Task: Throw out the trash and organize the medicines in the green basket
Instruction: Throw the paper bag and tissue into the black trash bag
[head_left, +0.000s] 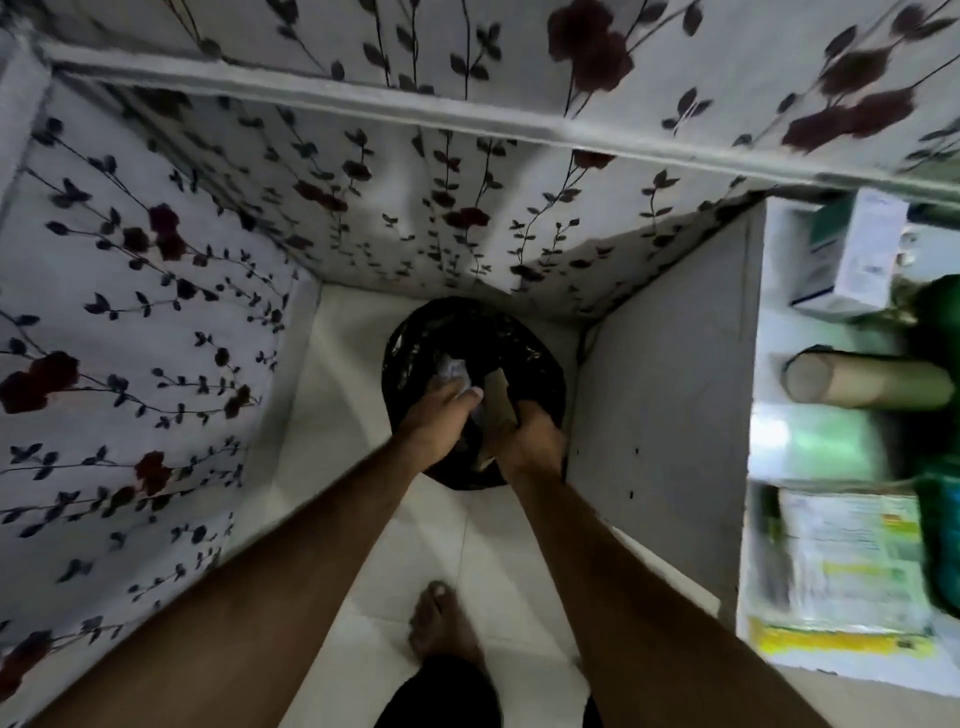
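Note:
A bin lined with a black trash bag (415, 332) stands on the white floor in a narrow gap. Both my hands reach down over its mouth. My left hand (441, 415) grips a crumpled silvery wrapper (452, 371) just above the bag. My right hand (532, 439) is closed around a flat brownish piece of card (497, 397) that points into the bag. At the far right edge, blurred, the green basket (937, 332) shows on a white shelf, with a white and green medicine box (852, 254) beside it.
Flower-patterned cloth (156, 312) covers the furniture on the left and behind the bin. A white shelf side (665, 395) walls the right. The shelf holds a cardboard tube (862, 379) and stacked printed boxes (852, 551). My bare foot (441, 618) stands on the floor tiles.

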